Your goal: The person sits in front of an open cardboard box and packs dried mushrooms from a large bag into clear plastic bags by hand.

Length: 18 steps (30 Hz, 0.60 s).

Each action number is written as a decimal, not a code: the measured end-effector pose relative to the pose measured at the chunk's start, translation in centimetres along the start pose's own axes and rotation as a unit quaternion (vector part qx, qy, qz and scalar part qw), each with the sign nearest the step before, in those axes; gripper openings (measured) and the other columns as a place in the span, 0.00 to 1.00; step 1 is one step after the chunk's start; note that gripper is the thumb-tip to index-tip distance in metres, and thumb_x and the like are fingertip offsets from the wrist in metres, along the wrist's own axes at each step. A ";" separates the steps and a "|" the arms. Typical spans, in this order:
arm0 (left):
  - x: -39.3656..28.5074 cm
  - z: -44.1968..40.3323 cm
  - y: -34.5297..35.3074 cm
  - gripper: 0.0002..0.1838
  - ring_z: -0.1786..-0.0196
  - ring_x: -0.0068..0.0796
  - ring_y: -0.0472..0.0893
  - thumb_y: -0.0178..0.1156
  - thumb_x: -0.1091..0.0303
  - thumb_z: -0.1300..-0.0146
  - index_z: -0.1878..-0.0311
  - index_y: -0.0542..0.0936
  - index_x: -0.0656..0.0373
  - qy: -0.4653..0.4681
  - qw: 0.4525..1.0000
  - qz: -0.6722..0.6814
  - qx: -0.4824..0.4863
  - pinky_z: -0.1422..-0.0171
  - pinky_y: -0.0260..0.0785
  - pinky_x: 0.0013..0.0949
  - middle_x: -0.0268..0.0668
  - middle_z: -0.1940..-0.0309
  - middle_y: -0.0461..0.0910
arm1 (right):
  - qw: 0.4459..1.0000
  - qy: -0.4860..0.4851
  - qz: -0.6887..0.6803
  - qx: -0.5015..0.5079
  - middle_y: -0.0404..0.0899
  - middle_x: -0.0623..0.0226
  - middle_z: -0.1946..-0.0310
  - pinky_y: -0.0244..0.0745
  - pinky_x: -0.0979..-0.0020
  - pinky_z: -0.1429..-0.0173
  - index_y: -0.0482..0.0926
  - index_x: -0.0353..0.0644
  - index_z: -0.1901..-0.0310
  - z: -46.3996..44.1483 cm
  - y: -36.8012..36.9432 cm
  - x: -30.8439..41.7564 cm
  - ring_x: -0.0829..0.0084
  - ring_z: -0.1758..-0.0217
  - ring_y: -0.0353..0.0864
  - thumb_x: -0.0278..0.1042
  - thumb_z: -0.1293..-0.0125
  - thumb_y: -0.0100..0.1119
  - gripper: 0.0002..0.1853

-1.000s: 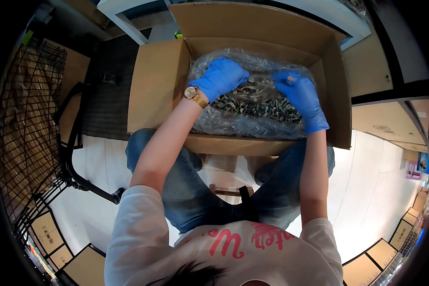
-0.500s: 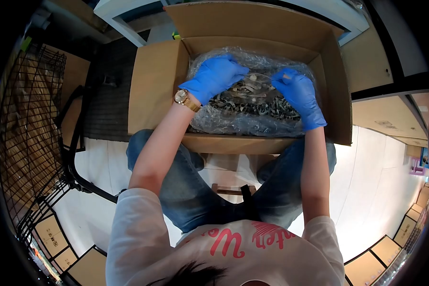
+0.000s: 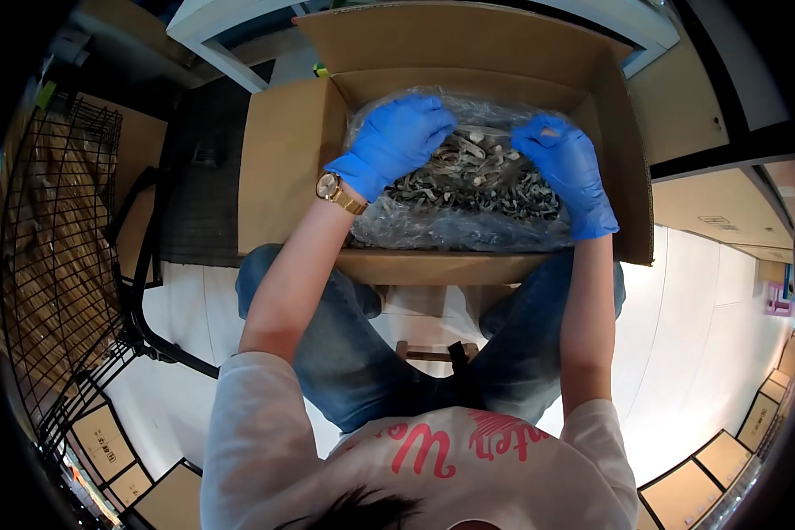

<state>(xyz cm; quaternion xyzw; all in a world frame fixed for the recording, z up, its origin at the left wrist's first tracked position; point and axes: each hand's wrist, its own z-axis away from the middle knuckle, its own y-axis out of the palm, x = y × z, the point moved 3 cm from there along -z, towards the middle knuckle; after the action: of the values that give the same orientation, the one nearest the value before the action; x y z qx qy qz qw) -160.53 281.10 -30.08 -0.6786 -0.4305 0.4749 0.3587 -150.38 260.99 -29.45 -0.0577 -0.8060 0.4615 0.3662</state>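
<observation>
An open cardboard box point(image 3: 283, 168) holds a clear plastic bag point(image 3: 450, 231) full of dried, curled grey-brown pieces point(image 3: 481, 181); their exact kind I cannot make out. My left hand point(image 3: 399, 140), in a blue glove with a gold watch at the wrist, is closed on the bag's edge at the left of its opening. On the opposite side my right hand point(image 3: 567, 168), also gloved in blue, pinches the bag's right edge. Between the hands the bag lies open and the pieces show uncovered. Most fingertips are partly hidden.
The box rests against my knees point(image 3: 318, 327). A black wire basket point(image 3: 57, 256) with brownish contents stands at the left. White table legs point(image 3: 225, 53) rise behind the box. Cardboard cartons point(image 3: 715, 208) stand on the right, and a small wooden stool point(image 3: 433, 353) shows below.
My hands have moved slightly apart, and the plastic stretched between them has parted. More of the dried pieces now shows uncovered.
</observation>
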 end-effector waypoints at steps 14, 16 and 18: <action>-1.3 0.4 3.3 0.05 0.64 0.34 0.79 0.59 0.61 0.42 0.67 0.80 0.49 0.056 0.996 -0.063 -0.026 0.62 0.73 0.38 0.31 0.70 0.79 | 0.993 -0.071 0.077 0.050 0.78 0.66 0.71 0.74 0.63 0.63 0.83 0.51 0.68 0.0 2.5 1.3 0.60 0.67 0.79 0.39 0.45 0.62 0.06; -1.7 0.5 3.5 0.05 0.63 0.34 0.79 0.59 0.61 0.42 0.67 0.80 0.49 0.040 0.996 -0.083 -0.009 0.61 0.73 0.38 0.31 0.70 0.79 | 0.992 -0.080 0.083 0.053 0.78 0.67 0.71 0.75 0.62 0.63 0.83 0.51 0.68 0.0 2.5 1.8 0.60 0.67 0.79 0.39 0.46 0.62 0.06; -1.7 0.6 3.7 0.05 0.63 0.34 0.78 0.59 0.61 0.42 0.67 0.80 0.49 0.026 0.994 -0.102 0.006 0.61 0.73 0.38 0.31 0.70 0.79 | 0.990 -0.089 0.091 0.054 0.78 0.67 0.72 0.75 0.61 0.62 0.83 0.51 0.68 0.0 2.9 2.1 0.60 0.67 0.79 0.40 0.46 0.63 0.06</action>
<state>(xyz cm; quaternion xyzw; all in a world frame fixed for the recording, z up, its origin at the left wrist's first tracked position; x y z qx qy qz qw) -160.47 278.17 -33.00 -0.6407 -0.4853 0.4207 0.4208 -152.57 263.54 -30.61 -0.0693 -0.8006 0.5394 0.2518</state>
